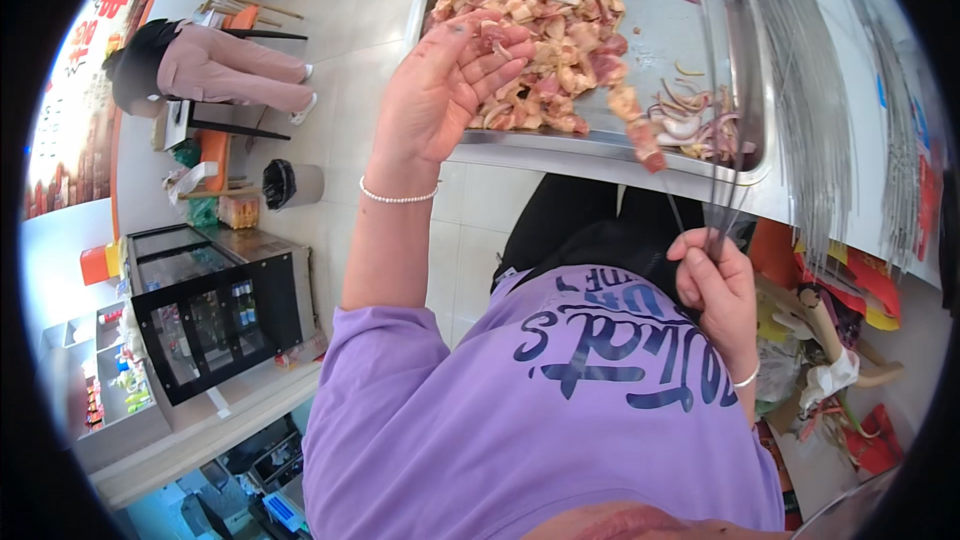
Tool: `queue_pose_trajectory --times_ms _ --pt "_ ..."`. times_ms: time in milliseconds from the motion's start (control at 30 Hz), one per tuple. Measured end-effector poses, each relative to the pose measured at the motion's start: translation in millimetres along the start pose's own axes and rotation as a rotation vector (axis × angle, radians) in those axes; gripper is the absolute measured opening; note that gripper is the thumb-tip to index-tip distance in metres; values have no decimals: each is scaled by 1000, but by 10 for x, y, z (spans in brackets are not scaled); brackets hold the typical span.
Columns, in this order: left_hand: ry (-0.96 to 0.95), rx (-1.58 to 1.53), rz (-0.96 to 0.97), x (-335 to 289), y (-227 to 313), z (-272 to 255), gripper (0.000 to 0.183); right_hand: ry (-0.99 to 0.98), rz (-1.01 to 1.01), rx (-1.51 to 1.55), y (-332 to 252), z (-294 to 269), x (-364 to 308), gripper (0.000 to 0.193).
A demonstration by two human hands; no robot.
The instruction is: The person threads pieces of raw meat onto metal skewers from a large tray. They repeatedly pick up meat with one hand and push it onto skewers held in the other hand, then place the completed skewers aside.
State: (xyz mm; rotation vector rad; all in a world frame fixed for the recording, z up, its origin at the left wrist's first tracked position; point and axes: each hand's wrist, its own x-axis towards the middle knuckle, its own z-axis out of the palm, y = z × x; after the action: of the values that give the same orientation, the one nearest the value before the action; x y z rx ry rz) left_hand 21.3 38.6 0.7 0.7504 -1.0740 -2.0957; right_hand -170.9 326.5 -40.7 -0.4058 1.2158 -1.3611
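My left hand (440,90) is palm-up over the near left part of a metal tray (660,55), a piece of raw meat (495,37) between thumb and curled fingers. Below it in the tray lies a large heap of cut raw meat (560,30) mixed with onion bits. At the tray's near edge my right hand (715,285) grips several thin metal skewers (722,180). One of these slants toward the heap and bears a few threaded meat chunks (635,125); the others point away from me, bare. Sliced onion (695,120) lies in the tray's near right corner.
Many bare metal skewers (805,110) lie to the right of the tray. Bags and packaging (830,340) crowd the lower right. On the left are a black bin (285,185), a glass-fronted cabinet (220,310) and a person bending (220,60) by chairs.
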Motion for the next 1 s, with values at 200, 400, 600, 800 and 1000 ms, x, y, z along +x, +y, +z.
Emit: queue_pose_trajectory --times_ms 200,400,600,800,1000 --pt "-42 -178 101 117 -285 131 33 -63 12 -29 -6 18 68 14" --pt "2 -245 85 134 -411 291 27 -61 -16 -76 48 -4 42 15" --pt "-11 -263 49 95 -332 335 35 -41 9 -88 29 6 47 15" --pt "46 -204 105 113 -396 320 31 -18 10 -83 32 25 35 15" --pt "66 -244 153 70 -359 397 23 13 21 -102 29 21 9 14"
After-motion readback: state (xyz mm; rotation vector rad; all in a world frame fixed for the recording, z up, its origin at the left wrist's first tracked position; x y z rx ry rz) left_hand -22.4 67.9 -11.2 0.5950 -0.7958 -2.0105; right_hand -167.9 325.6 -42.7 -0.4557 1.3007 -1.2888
